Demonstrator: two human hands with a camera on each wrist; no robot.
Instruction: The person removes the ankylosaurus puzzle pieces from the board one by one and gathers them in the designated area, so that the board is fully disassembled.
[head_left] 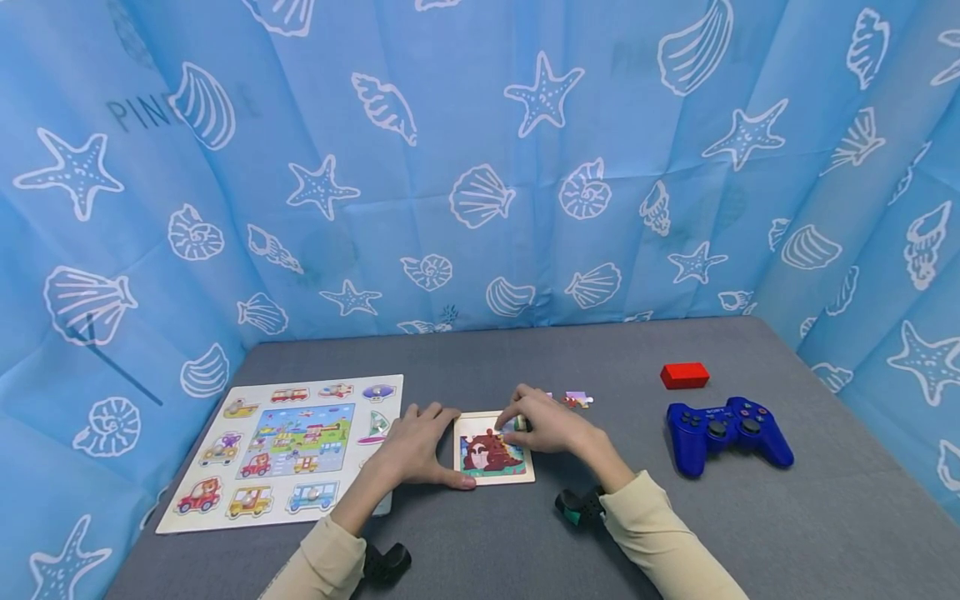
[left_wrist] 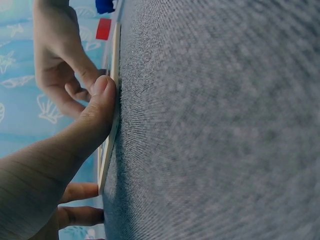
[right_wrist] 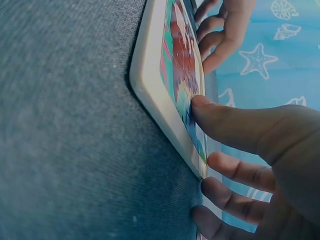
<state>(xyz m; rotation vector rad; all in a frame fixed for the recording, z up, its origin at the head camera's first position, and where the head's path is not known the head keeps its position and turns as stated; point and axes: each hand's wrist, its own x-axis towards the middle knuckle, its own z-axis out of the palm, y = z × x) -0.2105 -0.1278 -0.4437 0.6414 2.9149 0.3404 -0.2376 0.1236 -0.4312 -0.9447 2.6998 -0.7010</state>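
A small wooden-framed puzzle with a brown animal picture [head_left: 491, 454] lies on the grey table. My left hand [head_left: 420, 446] holds its left side, the thumb on the near edge and the fingers at the far left corner; the left wrist view shows this thumb [left_wrist: 102, 95] against the pale rim [left_wrist: 106, 165]. My right hand [head_left: 547, 421] is over the upper right part. In the right wrist view its thumb [right_wrist: 225, 122] touches the picture [right_wrist: 184, 65], while the relaxed fingers [right_wrist: 240, 200] meet the rim and table beside it. No piece is visible between them.
Left of the small puzzle lies a large vehicle puzzle board [head_left: 180, 504]. Loose jigsaw pieces [head_left: 578, 400] lie beyond my right hand. A red block [head_left: 685, 376] and a blue game controller [head_left: 727, 429] are at the right. A blue curtain [head_left: 480, 208] hangs behind the table.
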